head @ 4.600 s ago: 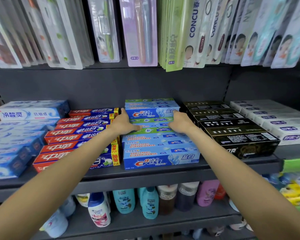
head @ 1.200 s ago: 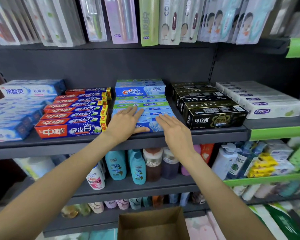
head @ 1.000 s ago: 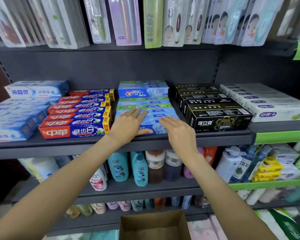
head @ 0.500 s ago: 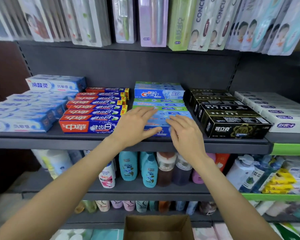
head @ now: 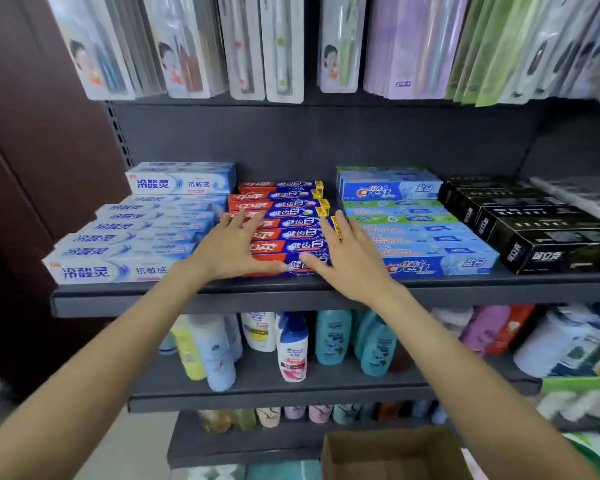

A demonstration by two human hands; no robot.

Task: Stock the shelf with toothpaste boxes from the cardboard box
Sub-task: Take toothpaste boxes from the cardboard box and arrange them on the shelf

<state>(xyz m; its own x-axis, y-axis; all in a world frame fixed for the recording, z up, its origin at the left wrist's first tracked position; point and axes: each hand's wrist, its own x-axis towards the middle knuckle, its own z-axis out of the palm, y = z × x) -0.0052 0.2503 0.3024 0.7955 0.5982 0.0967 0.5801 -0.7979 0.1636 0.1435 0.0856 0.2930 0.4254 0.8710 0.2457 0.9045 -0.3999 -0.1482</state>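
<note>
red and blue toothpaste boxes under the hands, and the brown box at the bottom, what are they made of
Red and blue toothpaste boxes: likely glossy printed card, with sharp folded edges and sheen. Brown open-topped box: apparently plain matt cardboard, unprinted, with thick raw edges.

There is a single view, from a wide-angle camera worn on the person's head. It faces forward and slightly downward, straight at a store shelf [head: 291,296] that runs across the middle of the picture. The camera is close: both forearms reach from the bottom corners, and the left hand [head: 234,249] and right hand [head: 349,258] meet near the centre. Hanging toothbrush packs [head: 281,46] fill the top edge, bottles [head: 291,348] sit on a lower level, and a cardboard box [head: 392,452] shows at the bottom. Straight lines bow toward the edges.
</note>
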